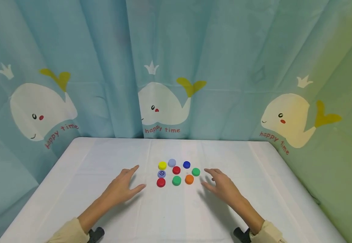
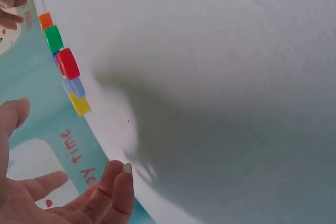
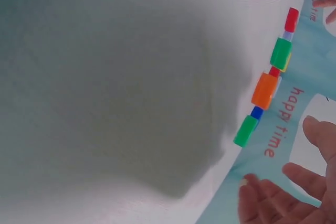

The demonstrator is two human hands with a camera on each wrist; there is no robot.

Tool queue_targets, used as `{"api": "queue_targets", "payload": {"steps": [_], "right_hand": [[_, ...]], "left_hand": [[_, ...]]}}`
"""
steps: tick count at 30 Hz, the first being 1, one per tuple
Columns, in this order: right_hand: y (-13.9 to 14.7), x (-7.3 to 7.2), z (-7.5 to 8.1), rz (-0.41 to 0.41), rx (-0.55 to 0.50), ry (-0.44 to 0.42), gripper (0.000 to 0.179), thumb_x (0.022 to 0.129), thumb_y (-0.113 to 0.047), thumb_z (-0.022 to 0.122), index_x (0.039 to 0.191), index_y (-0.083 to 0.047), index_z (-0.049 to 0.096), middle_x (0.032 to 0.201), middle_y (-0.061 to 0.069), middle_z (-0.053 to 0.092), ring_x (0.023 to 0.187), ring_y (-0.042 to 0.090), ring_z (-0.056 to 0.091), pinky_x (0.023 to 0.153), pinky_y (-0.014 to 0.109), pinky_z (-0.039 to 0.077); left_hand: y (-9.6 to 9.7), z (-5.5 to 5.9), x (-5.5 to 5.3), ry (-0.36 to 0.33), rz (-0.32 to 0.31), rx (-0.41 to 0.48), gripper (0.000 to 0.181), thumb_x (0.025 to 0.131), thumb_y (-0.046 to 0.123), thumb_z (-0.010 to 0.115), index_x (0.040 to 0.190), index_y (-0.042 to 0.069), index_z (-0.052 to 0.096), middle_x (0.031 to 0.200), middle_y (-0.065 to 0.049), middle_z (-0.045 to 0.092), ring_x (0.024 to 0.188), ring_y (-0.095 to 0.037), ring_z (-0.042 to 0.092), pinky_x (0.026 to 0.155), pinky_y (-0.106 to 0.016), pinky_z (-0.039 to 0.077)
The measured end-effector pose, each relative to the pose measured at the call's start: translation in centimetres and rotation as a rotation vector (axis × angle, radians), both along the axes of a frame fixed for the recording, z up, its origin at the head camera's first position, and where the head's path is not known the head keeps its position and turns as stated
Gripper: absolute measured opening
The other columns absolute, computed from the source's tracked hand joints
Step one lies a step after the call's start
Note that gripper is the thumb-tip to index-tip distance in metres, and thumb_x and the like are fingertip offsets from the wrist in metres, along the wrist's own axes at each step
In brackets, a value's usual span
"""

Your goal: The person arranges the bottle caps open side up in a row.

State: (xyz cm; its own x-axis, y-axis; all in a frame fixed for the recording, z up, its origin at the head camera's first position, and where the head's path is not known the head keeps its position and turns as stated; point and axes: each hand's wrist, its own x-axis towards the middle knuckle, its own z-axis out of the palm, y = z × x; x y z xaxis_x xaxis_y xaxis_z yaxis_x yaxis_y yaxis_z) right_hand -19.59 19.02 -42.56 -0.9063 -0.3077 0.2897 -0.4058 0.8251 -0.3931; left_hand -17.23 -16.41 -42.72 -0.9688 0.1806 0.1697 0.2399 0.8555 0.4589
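Several coloured bottle caps lie in a loose cluster on the white table, between the two hands. At the back are a yellow cap (image 1: 162, 165), a pale blue cap (image 1: 171, 163) and a dark blue cap (image 1: 186, 164). A red cap (image 1: 176, 170) sits in the middle, with a marked purple cap (image 1: 161, 173) to its left. Nearer me are another red cap (image 1: 161, 182), a green cap (image 1: 177, 180) and an orange cap (image 1: 189, 179). My left hand (image 1: 121, 188) hovers left of the cluster, holding nothing. On the other side, my right hand (image 1: 222, 187) is nearest a second green cap (image 1: 195, 172), also holding nothing.
A white cloth covers the table (image 1: 176, 216). Behind its far edge hangs a blue-green curtain (image 1: 230, 50) printed with whales. Dark straps (image 1: 96, 234) circle the wrists by the beige sleeves (image 1: 268, 233).
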Motion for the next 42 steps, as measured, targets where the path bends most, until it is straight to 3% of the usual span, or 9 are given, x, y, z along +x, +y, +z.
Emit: {"api": "queue_targets", "payload": {"steps": [4, 9, 18, 29, 36, 42], "right_hand": [[-0.2, -0.1, -0.2, 0.005, -0.034, 0.004, 0.045, 0.077, -0.015, 0.078, 0.117, -0.002, 0.063, 0.106, 0.013, 0.063, 0.078, 0.018, 0.062, 0.066, 0.028, 0.051], [-0.7, -0.3, 0.0, 0.023, -0.050, -0.024, 0.043, 0.075, -0.009, 0.079, 0.115, -0.002, 0.063, 0.098, 0.011, 0.064, 0.077, 0.018, 0.062, 0.066, 0.028, 0.052], [-2.5, -0.7, 0.1, 0.045, -0.026, -0.110, 0.041, 0.076, -0.008, 0.078, 0.114, -0.003, 0.064, 0.094, 0.006, 0.065, 0.079, 0.018, 0.063, 0.068, 0.028, 0.052], [-4.7, -1.0, 0.1, 0.137, -0.032, -0.113, 0.039, 0.079, -0.013, 0.076, 0.114, -0.001, 0.064, 0.095, 0.006, 0.065, 0.079, 0.019, 0.062, 0.067, 0.025, 0.051], [-6.1, -1.1, 0.2, 0.154, -0.046, -0.139, 0.033, 0.080, -0.011, 0.075, 0.110, 0.000, 0.066, 0.092, 0.007, 0.064, 0.078, 0.018, 0.058, 0.067, 0.024, 0.050], [-7.1, -1.3, 0.2, 0.157, -0.044, -0.158, 0.035, 0.080, -0.013, 0.076, 0.112, -0.002, 0.066, 0.094, 0.007, 0.065, 0.081, 0.016, 0.056, 0.069, 0.024, 0.051]], "left_hand": [[0.4, -0.1, -0.2, -0.007, -0.036, 0.056, 0.065, 0.079, 0.033, 0.074, 0.131, 0.003, 0.051, 0.108, -0.017, 0.058, 0.088, -0.025, 0.058, 0.074, -0.041, 0.052], [0.7, 0.1, -0.2, -0.044, -0.064, 0.133, 0.059, 0.077, 0.027, 0.078, 0.126, 0.003, 0.056, 0.103, -0.011, 0.060, 0.074, -0.015, 0.051, 0.062, -0.027, 0.046], [1.2, 0.1, -0.5, -0.059, -0.035, 0.129, 0.056, 0.073, 0.019, 0.081, 0.123, 0.005, 0.059, 0.102, -0.009, 0.062, 0.074, -0.014, 0.053, 0.062, -0.025, 0.048], [2.0, 0.2, -0.8, -0.049, -0.054, 0.124, 0.050, 0.072, 0.013, 0.082, 0.117, 0.005, 0.062, 0.098, -0.007, 0.062, 0.068, -0.011, 0.050, 0.060, -0.021, 0.047], [3.0, 0.3, -0.5, -0.065, -0.072, 0.144, 0.044, 0.073, 0.013, 0.081, 0.112, 0.003, 0.064, 0.094, -0.006, 0.063, 0.065, -0.010, 0.049, 0.059, -0.022, 0.046], [3.3, 0.2, -0.9, -0.076, -0.057, 0.122, 0.044, 0.074, 0.015, 0.081, 0.113, 0.004, 0.064, 0.093, -0.005, 0.063, 0.069, -0.010, 0.052, 0.063, -0.023, 0.048]]}}
